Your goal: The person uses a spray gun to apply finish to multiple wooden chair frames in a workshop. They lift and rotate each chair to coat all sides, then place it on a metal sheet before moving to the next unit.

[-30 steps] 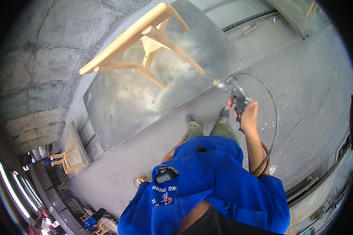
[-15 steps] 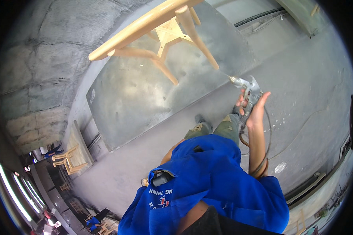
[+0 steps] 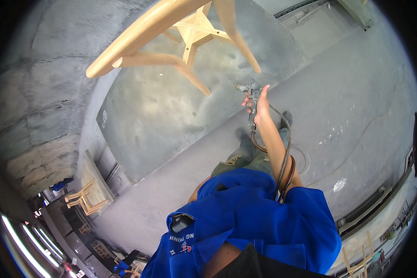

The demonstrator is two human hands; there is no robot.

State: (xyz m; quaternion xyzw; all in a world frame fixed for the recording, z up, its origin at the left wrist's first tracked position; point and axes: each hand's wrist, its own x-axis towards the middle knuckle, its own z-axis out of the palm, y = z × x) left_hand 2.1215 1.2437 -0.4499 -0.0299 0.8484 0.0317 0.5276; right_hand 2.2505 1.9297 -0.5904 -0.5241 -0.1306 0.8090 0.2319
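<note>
My right hand (image 3: pixel 262 107) is wrapped round the grip of a grey metal spray gun (image 3: pixel 254 91), its nozzle pointing to the left. Hoses (image 3: pixel 258 144) hang from the gun's lower end and loop along my forearm. Just beyond the gun, a pale wooden chair (image 3: pixel 146 39) shows at the top, its legs spread and cross braces meeting beneath the seat. One chair leg ends a short way above the nozzle, apart from it. Only a bit of my left arm (image 3: pixel 193 196) shows beside my blue shirt; my left hand is hidden.
Under the chair lies a large grey board (image 3: pixel 157 134) with a straight near edge. A stained wall (image 3: pixel 41 83) rises on the left. Another wooden chair frame (image 3: pixel 85 197) stands at the lower left. A thin cable (image 3: pixel 356 146) runs over the floor at right.
My right hand has swung left with the spray gun, nearer the middle. The chair appears larger and shifted slightly left. My legs and the view have moved a little.
</note>
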